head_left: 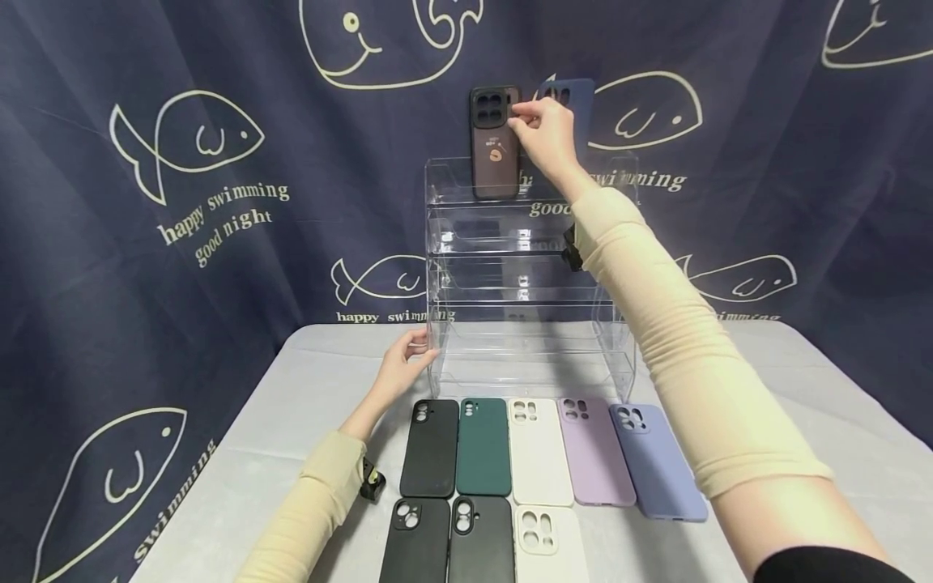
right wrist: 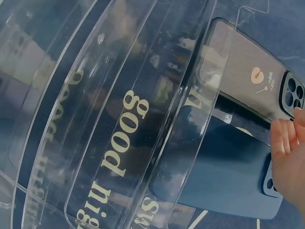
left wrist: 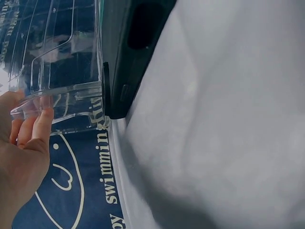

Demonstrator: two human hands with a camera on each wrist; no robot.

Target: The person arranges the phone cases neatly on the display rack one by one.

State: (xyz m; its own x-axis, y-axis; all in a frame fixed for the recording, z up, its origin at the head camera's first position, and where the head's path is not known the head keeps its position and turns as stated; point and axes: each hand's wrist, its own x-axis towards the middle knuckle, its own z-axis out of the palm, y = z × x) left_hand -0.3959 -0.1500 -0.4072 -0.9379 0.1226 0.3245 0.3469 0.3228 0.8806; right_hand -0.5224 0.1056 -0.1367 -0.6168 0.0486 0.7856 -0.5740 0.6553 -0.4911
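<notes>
A dark translucent phone case [head_left: 496,162] with a black rim and a small cartoon print stands upright in the top tier of a clear acrylic display rack [head_left: 525,393]. My right hand [head_left: 548,139] pinches its right edge beside the camera cutouts. Behind that hand a blue phone case [right wrist: 224,167] stands in the same tier, partly covered in the head view. Low on the rack's left side, my left hand [head_left: 405,361] grips the clear side panel; in the left wrist view the thumb and fingers [left wrist: 44,125] lie around its edge.
On the white-covered table [head_left: 277,437] before the rack lie black, green [head_left: 484,447], white [head_left: 541,452], purple [head_left: 598,452] and blue-violet [head_left: 662,463] phone cases in two rows. A navy curtain [head_left: 219,340] with fish drawings hangs behind.
</notes>
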